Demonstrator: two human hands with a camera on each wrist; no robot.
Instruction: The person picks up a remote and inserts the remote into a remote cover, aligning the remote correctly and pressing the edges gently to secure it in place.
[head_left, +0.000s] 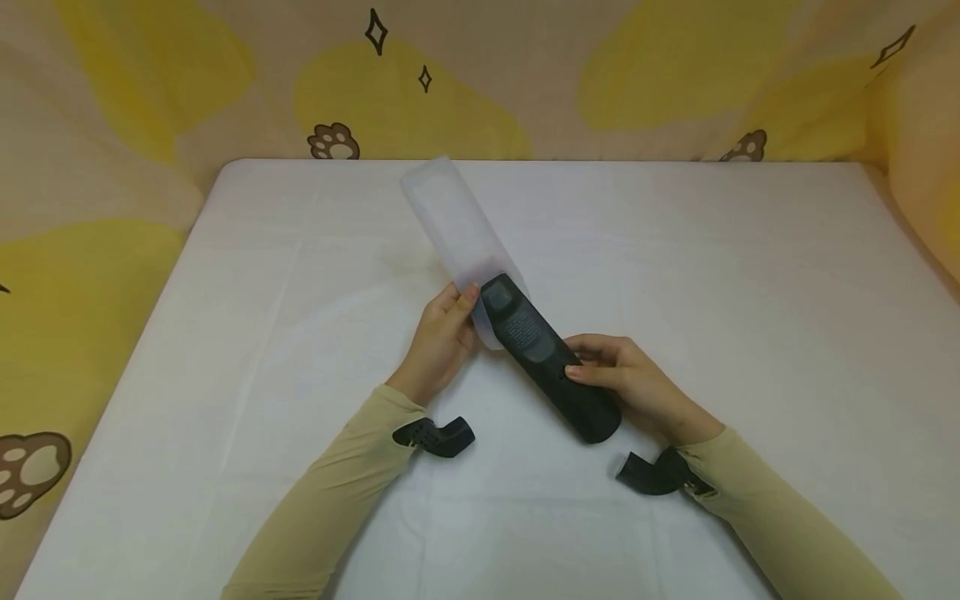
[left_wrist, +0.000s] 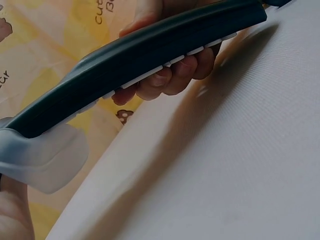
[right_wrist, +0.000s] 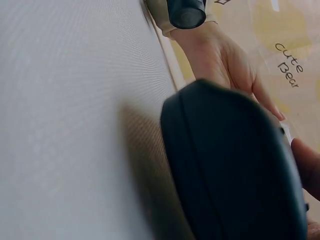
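Note:
A black remote control (head_left: 551, 362) slants over the table in the head view, its back with a label and battery cover facing up. My right hand (head_left: 637, 383) grips its lower half, thumb on the back. Buttons show along the underside of the remote control (left_wrist: 165, 47) in the left wrist view, fingers curled beneath them. My left hand (head_left: 438, 342) pinches a long translucent plastic sleeve (head_left: 450, 212) near its lower end. The remote's upper end overlaps that part of the sleeve. In the right wrist view the remote control (right_wrist: 230, 165) hides much of the left hand (right_wrist: 220, 60).
A white-covered table (head_left: 300, 333) lies under both hands. Behind it hangs a yellow patterned cloth (head_left: 480, 83) with paw prints and stars. Black wrist cameras (head_left: 446, 437) sit on both sleeved forearms, close above the tabletop.

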